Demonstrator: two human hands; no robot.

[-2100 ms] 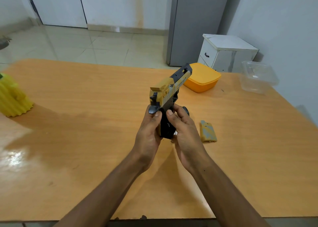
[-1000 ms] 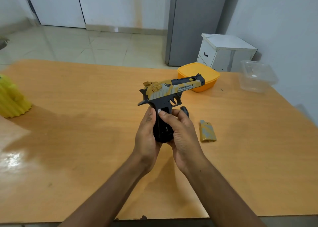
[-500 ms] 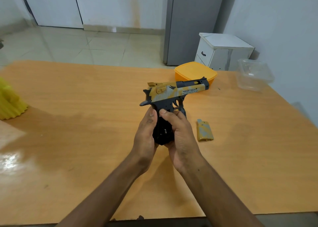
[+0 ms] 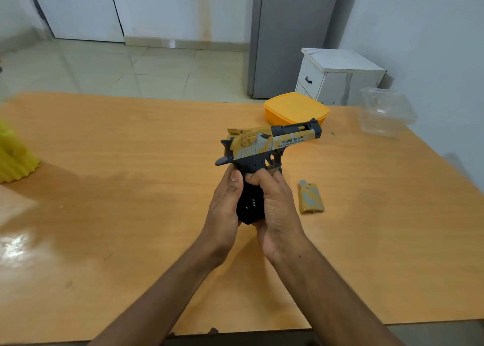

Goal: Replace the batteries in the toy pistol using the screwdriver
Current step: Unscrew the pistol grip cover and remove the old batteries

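Observation:
A yellow, grey and black toy pistol [image 4: 272, 142] is held upright above the wooden table [image 4: 131, 188], its barrel pointing right. My left hand [image 4: 224, 209] wraps the left side of its black grip. On the grip's right side sits my right hand [image 4: 275, 206], with the thumb pressed across the top of the grip. The open side of the grip shows dark between my palms. The yellow-grey battery cover [image 4: 311, 197] lies flat on the table just right of my right hand. No screwdriver shows.
An orange lidded box [image 4: 296, 109] stands behind the pistol. At the far right edge is a clear plastic container [image 4: 386, 115]. A yellow ribbed object [image 4: 15, 159] sits at the left edge. A white cabinet [image 4: 337, 75] and grey fridge [image 4: 288, 36] stand beyond the table.
The pistol has turned from pointing away and up to lying level with its barrel to the right. Both hands have stayed on the grip, my right thumb shifting across it.

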